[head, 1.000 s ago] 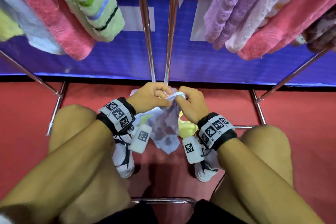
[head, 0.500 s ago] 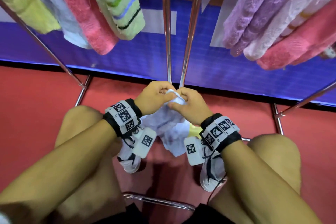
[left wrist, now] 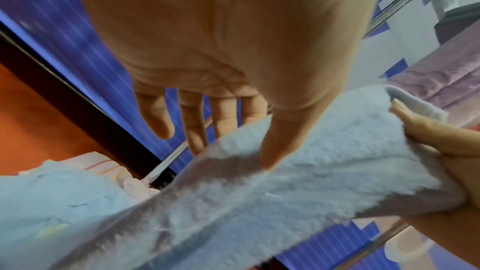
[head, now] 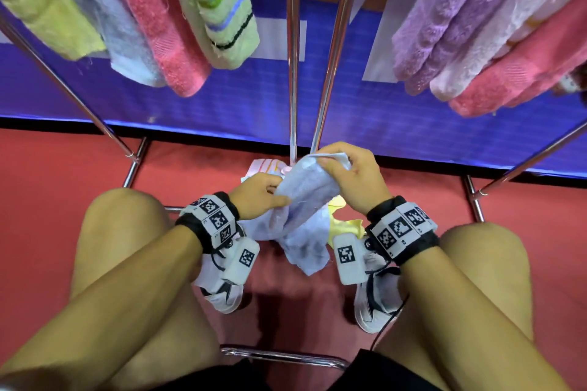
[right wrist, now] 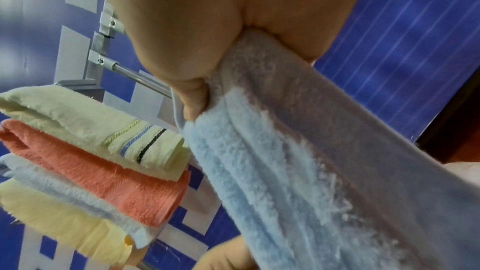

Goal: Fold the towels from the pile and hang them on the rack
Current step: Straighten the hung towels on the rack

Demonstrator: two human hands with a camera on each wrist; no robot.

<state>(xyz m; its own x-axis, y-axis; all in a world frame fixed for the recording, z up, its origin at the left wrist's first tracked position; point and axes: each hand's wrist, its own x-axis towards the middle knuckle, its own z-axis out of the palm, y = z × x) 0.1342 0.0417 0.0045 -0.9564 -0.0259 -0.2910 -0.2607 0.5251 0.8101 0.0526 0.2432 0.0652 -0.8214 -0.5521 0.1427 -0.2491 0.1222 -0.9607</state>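
I hold a light blue towel [head: 305,200] low between my knees, with its lower part hanging bunched. My right hand [head: 330,165] grips its upper corner, and in the right wrist view the right hand [right wrist: 207,81] is curled tightly round the light blue towel [right wrist: 285,171]. My left hand [head: 276,197] holds the cloth lower down on the left. In the left wrist view the left hand [left wrist: 259,143] lays its thumb over the light blue towel [left wrist: 285,182], fingers behind it. On the floor beneath lie a striped towel [head: 266,165] and a yellow towel [head: 343,222].
Two chrome rack bars [head: 292,57] rise in the middle. On the left hang folded towels: yellow, blue, pink [head: 158,25] and striped green [head: 216,9]. On the right hang purple [head: 444,25], white and pink ones. A blue banner [head: 222,98] stands behind, over red floor.
My hands were together at the towel's top edge. Now they are apart: the right has lifted the corner up and right, and the left has slid down the cloth to the left.
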